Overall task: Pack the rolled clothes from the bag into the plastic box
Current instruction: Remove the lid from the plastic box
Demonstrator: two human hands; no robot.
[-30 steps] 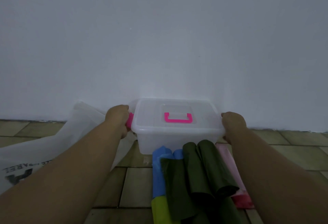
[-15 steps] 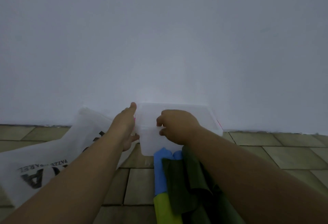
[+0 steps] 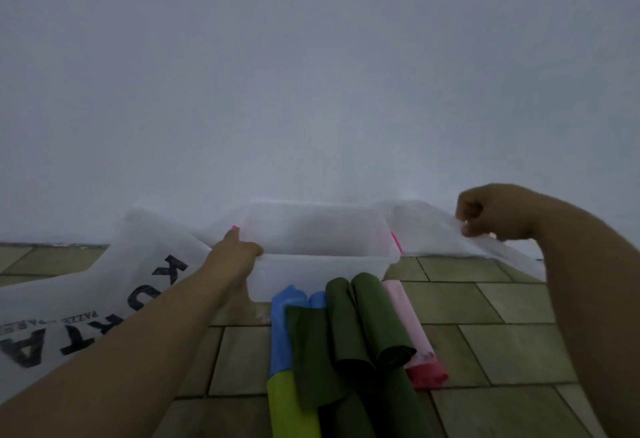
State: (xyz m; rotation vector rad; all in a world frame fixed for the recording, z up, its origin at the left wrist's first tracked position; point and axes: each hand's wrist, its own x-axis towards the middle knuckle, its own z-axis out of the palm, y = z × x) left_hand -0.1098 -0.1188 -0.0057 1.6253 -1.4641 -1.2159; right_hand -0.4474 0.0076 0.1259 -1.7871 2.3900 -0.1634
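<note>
A clear plastic box [image 3: 322, 269] with pink latches stands open on the tiled floor against the wall. My left hand [image 3: 235, 252] grips its left rim. My right hand [image 3: 491, 212] holds the clear lid [image 3: 426, 228] up to the right of the box, pinched at its near edge. Rolled clothes lie in front of the box: dark green rolls [image 3: 356, 326], a blue roll [image 3: 282, 326], a pink roll [image 3: 412, 330] and a yellow-green one [image 3: 287, 406].
A white plastic bag [image 3: 86, 302] with black lettering lies on the floor left of the box. A plain white wall [image 3: 311, 73] rises right behind the box. Green floor tiles [image 3: 502, 344] spread to the right.
The lid has come off the box. My right hand lifted it away to the right, and my left hand moved from the side latch onto the box's left rim.
</note>
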